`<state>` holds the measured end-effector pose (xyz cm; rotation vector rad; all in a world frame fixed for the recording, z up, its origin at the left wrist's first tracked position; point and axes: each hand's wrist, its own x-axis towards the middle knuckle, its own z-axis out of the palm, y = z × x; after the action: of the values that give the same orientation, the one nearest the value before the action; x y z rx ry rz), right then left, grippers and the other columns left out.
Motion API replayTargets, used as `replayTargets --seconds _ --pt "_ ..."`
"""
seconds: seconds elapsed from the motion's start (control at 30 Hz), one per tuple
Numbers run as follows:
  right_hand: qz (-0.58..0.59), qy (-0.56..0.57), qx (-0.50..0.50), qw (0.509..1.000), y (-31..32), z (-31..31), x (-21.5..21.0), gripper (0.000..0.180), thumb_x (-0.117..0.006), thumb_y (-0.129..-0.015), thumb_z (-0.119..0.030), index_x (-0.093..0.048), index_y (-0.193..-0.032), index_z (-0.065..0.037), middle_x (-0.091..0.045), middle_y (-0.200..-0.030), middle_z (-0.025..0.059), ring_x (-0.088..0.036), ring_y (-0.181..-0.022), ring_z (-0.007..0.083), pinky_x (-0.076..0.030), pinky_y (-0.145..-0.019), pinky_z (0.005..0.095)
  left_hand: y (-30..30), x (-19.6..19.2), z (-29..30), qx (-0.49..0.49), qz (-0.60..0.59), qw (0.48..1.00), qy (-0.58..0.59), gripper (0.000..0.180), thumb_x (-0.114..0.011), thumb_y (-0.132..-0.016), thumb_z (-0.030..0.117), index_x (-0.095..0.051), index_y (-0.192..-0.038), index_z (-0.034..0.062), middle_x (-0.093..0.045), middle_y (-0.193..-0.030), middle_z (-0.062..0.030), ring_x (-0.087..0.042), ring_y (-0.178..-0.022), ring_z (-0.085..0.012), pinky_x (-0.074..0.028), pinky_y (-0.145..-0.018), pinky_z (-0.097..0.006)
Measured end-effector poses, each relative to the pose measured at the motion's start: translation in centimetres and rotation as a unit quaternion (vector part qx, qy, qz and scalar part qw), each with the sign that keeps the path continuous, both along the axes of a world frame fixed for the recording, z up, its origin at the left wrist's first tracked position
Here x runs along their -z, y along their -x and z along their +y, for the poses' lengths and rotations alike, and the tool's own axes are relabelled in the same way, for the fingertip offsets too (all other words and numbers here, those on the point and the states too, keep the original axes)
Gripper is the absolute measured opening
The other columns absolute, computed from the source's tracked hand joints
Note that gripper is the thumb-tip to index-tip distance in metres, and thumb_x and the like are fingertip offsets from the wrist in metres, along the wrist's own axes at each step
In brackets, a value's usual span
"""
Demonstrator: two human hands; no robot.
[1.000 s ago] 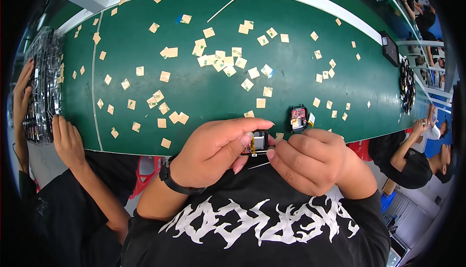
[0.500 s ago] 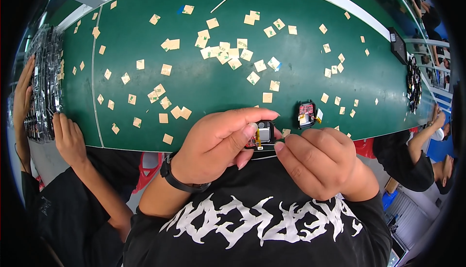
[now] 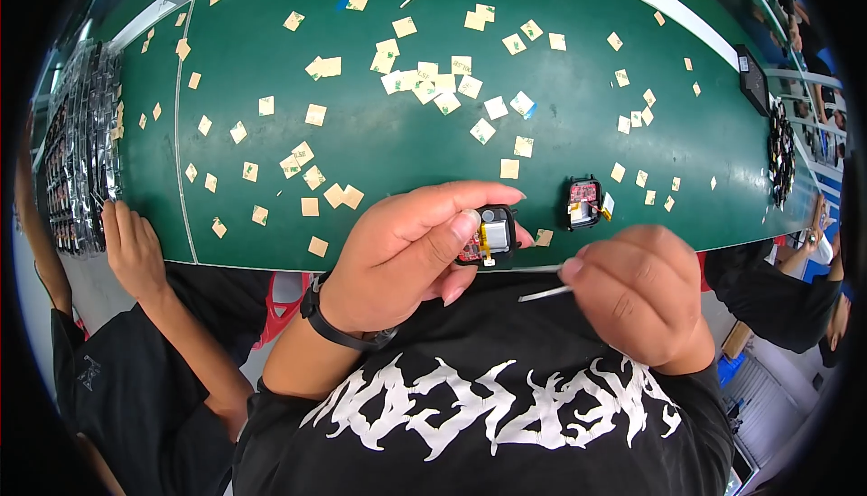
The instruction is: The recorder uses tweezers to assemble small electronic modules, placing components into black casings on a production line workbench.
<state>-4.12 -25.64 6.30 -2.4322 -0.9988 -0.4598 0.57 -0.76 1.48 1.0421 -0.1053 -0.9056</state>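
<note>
The left hand pinches a small black open-backed device between thumb and fingers, just off the near edge of the green table. To its right, the right hand is curled shut around thin tweezers, whose tip points left, near but apart from the device. A second black device lies on the table beyond. Tan backing squares litter the far surface.

green table, tan paper squares, black shirt with white lettering, black wristband.
</note>
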Motion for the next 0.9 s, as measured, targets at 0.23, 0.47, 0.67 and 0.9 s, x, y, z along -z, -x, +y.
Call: replayTargets --seconds 0.23,0.47,0.67,0.9 --pt "-0.035 0.084 0.026 0.995 -0.1 0.8 0.1 0.031 -0.072 -0.061 -0.008 -0.071 -0.091 0.002 -0.066 -0.087 0.0083 -0.062 -0.072 0.0194 -0.047 -0.052 0.0277 -0.2 0.2 -0.4 0.016 -0.04 0.999 -0.008 0.041 -0.043 -0.11 0.022 -0.056 -0.138 -0.0048 -0.072 -0.114 -0.0212 -0.051 -0.056 -0.0044 -0.035 -0.047 -0.016" --pt "-0.009 0.068 0.006 0.998 -0.2 1.7 0.2 0.03 -0.071 -0.062 -0.007 -0.071 -0.09 0.002 -0.065 -0.087 0.0085 -0.063 -0.073 0.0199 -0.05 -0.052 0.027 -0.3 0.2 -0.3 0.027 -0.065 0.997 -0.02 0.041 -0.043 -0.109 0.021 -0.056 -0.137 -0.0059 -0.072 -0.114 -0.021 -0.051 -0.056 -0.0043 -0.035 -0.047 -0.016" --pt "-0.023 0.053 0.004 0.998 -0.2 1.8 0.8 0.03 -0.072 -0.061 -0.006 -0.071 -0.09 0.002 -0.065 -0.086 0.0081 -0.063 -0.073 0.02 -0.052 -0.053 0.0275 -0.3 0.1 -0.3 0.026 -0.043 0.999 -0.013 0.04 -0.044 -0.109 0.021 -0.057 -0.136 -0.0054 -0.073 -0.113 -0.0203 -0.051 -0.056 -0.0047 -0.035 -0.047 -0.017" --pt "0.006 0.017 -0.039 0.999 -0.9 1.3 1.3 0.027 -0.075 -0.064 -0.002 -0.071 -0.09 0.003 -0.065 -0.087 0.0086 -0.062 -0.074 0.02 -0.053 -0.054 0.0281 -0.4 0.2 -0.3 0.039 -0.065 0.997 -0.029 0.038 -0.046 -0.109 0.02 -0.059 -0.135 -0.0044 -0.073 -0.111 -0.018 -0.051 -0.055 -0.0052 -0.035 -0.046 -0.018"
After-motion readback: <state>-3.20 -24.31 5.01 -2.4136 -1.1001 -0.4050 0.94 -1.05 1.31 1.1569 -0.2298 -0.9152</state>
